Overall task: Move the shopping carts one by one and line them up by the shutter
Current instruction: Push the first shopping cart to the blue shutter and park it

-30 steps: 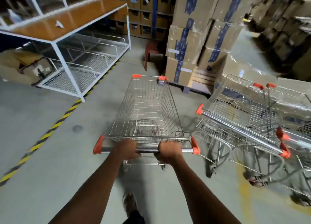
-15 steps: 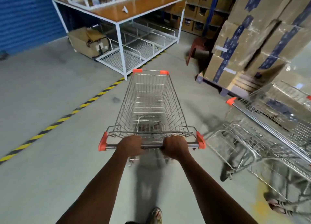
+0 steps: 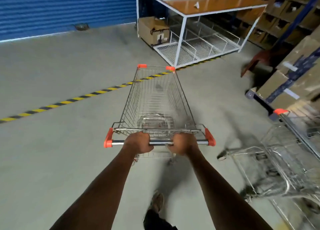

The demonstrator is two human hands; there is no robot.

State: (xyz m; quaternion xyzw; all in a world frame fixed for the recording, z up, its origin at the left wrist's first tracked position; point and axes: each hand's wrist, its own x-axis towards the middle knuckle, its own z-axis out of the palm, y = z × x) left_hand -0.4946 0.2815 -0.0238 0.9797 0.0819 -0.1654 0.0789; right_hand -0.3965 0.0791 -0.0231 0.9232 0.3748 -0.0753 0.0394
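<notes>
An empty wire shopping cart [image 3: 156, 98] with orange corner caps stands straight ahead of me on the grey floor. My left hand [image 3: 138, 142] and my right hand [image 3: 183, 143] are both closed around its chrome handle bar, side by side near the middle. The cart's nose points toward the far left, where the blue shutter [image 3: 65, 10] fills the top left of the view. Other wire carts [image 3: 284, 162] stand bunched at the right edge, blurred and partly cut off.
A yellow-and-black floor stripe [image 3: 72, 99] runs diagonally across the floor ahead. A white-framed table [image 3: 213, 5] with wire shelves and a cardboard box [image 3: 152, 30] stands beyond the cart. Stacked taped boxes [image 3: 294, 77] on a pallet and a red stool [image 3: 258, 58] are at right.
The cart and I have turned to the left: the shutter has come into view, the table has slid to the right, and the other carts have moved toward the right edge.
</notes>
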